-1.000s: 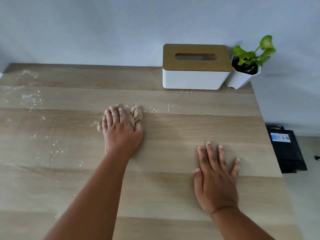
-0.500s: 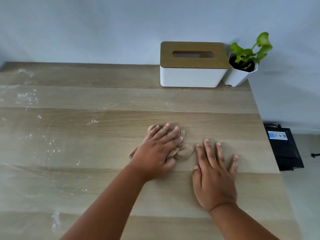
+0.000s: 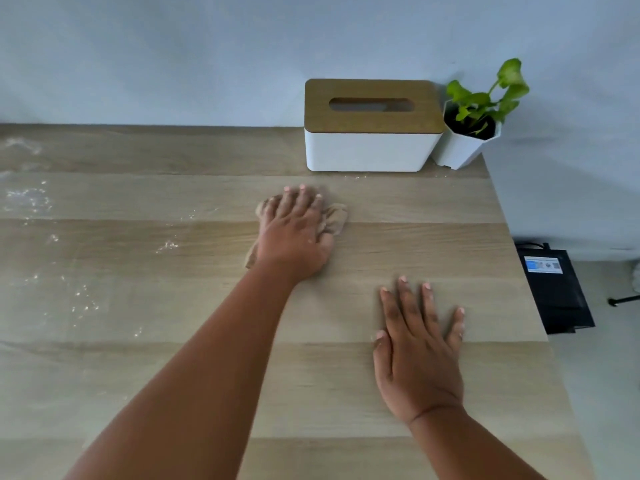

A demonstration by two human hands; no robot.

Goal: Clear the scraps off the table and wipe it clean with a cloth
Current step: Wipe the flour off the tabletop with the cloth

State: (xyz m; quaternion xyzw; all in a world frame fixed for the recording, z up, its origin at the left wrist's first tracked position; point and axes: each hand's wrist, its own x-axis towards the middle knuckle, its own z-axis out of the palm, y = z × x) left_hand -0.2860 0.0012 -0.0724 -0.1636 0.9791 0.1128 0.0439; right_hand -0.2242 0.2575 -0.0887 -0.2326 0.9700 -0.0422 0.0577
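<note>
My left hand (image 3: 294, 233) lies flat on a crumpled beige cloth (image 3: 336, 218) and presses it onto the wooden table (image 3: 173, 375), just in front of the tissue box. Most of the cloth is hidden under the palm; its edges stick out to the right and lower left. My right hand (image 3: 419, 355) rests flat on the table at the right, fingers spread, holding nothing. White crumbs and powdery scraps (image 3: 166, 245) lie left of the cloth, with more of these scraps (image 3: 31, 199) towards the far left of the table.
A white tissue box with a wooden lid (image 3: 370, 133) stands against the wall at the back right. Beside it, in the corner, stands a small potted plant (image 3: 464, 147). The table's right edge runs close to my right hand; a black box (image 3: 554, 292) sits on the floor beyond it.
My left hand swept the cloth from the table's middle to the right beside my right hand, then pushed it away towards the tissue box. My right hand stayed put.
</note>
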